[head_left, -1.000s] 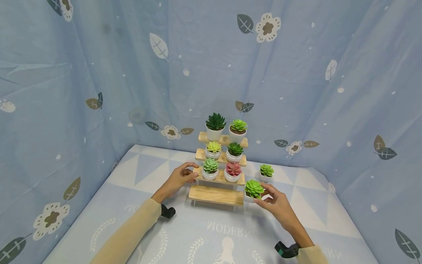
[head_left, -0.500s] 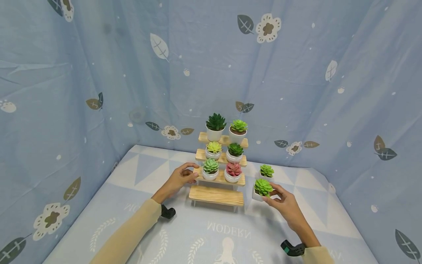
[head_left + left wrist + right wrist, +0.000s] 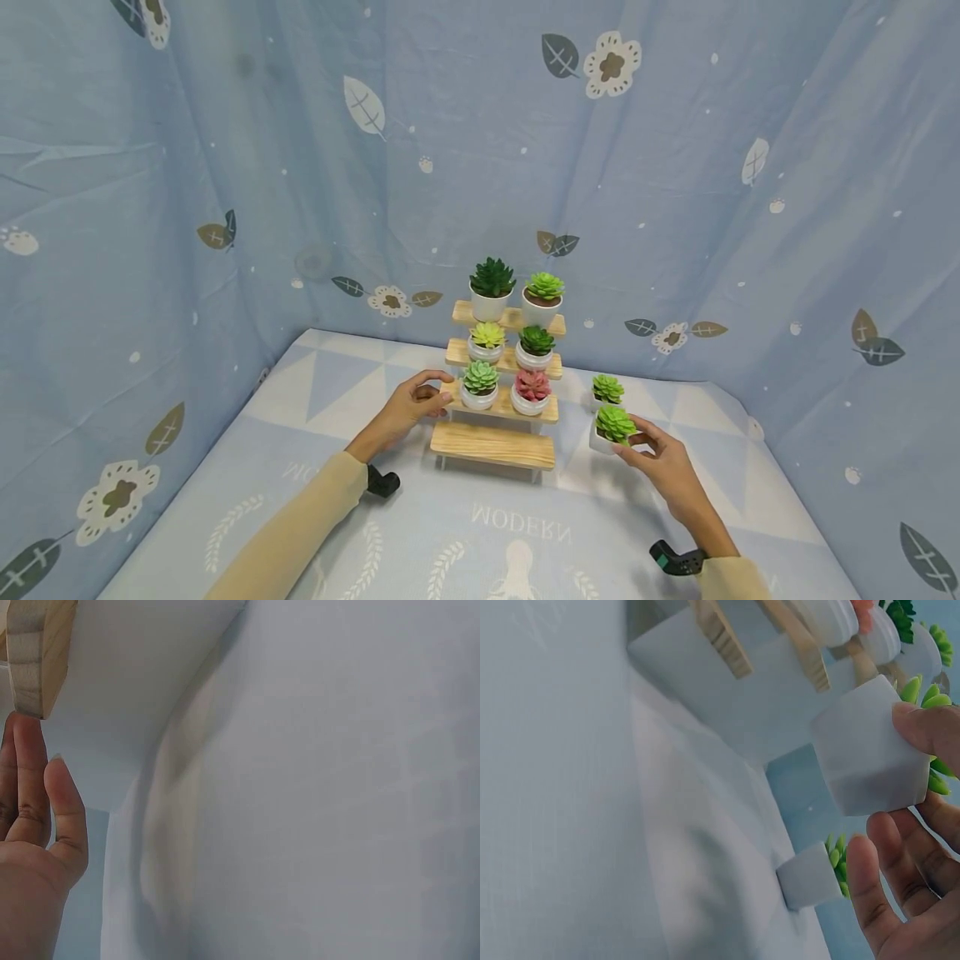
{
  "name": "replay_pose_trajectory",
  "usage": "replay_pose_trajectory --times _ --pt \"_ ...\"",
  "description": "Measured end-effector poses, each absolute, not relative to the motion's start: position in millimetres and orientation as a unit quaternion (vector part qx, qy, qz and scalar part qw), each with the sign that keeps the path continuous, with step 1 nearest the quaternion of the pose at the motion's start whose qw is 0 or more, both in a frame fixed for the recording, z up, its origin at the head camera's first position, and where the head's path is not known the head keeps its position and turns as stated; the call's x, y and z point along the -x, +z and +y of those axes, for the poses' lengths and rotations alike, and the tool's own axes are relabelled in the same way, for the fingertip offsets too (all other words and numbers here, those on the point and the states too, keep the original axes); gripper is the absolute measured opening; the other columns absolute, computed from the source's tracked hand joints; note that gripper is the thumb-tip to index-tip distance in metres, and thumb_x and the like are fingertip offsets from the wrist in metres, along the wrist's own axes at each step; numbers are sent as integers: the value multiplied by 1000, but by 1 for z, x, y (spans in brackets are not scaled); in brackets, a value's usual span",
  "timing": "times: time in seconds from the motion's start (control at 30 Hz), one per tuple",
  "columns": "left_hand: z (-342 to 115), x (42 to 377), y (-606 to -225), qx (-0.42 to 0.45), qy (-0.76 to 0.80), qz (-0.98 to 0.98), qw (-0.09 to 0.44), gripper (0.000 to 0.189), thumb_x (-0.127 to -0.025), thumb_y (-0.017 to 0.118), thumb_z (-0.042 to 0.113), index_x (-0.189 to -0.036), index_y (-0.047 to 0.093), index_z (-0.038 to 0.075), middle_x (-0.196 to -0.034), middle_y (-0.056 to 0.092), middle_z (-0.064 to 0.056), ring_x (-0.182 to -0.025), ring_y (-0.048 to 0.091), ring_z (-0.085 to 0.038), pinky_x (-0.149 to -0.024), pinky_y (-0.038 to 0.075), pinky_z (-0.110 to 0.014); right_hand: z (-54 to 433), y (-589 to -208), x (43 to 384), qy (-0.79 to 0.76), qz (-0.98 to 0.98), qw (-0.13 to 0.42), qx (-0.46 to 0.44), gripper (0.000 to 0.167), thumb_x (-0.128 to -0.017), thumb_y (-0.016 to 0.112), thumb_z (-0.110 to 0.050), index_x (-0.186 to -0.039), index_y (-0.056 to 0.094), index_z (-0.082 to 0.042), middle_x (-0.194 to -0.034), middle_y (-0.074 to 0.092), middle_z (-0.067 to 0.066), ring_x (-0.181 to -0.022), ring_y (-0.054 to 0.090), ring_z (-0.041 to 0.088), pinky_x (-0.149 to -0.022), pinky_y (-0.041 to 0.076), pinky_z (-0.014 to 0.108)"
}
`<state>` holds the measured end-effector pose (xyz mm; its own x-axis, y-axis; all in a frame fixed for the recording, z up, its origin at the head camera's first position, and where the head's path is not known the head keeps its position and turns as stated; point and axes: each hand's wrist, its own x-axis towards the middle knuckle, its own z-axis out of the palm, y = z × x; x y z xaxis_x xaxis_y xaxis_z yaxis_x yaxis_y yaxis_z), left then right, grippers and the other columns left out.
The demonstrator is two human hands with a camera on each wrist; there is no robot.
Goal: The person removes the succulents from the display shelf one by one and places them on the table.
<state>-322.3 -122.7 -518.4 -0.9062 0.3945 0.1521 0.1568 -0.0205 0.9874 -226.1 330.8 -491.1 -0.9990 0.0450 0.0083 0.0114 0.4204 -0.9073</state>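
My right hand pinches a white pot with a bright green succulent, thumb on one side and fingers on the other. In the right wrist view the pot is tilted and held above the table. My left hand touches the left end of a tiered wooden plant stand, at its second step from the bottom. The left wrist view shows fairly straight fingers at the end of a wooden board. Another green potted succulent stands on the table just behind the held one.
On the stand's upper three steps sit paired potted succulents, among them a pink one, a pale green one and a tall dark green one. The lowest step is bare. A blue patterned curtain hangs behind and beside the table.
My right hand has moved right with the potted succulent, away from the stand's lowest step and in front of the other green succulent. The left hand has stayed at the stand.
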Motion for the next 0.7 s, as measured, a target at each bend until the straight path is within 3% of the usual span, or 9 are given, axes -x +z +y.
replay_pose_trajectory --times 0.27,0.7 --pt "-123 321 -517 -196 686 695 86 40 -102 69 25 -139 58 16 -103 66 -20 -97 69 -42 -90 55 -56 347 -499 232 518 -855 18 22 79 -91 80 -45 -155 45 -13 -129 58 14 -115 54 25 -84 55 32" --pt "-123 321 -516 -197 686 695 86 41 -102 69 25 -140 57 15 -102 66 -20 -97 69 -43 -88 57 -49 371 -503 247 493 -869 5 36 86 -93 75 -51 -158 39 -10 -137 54 18 -122 50 28 -89 52 41"
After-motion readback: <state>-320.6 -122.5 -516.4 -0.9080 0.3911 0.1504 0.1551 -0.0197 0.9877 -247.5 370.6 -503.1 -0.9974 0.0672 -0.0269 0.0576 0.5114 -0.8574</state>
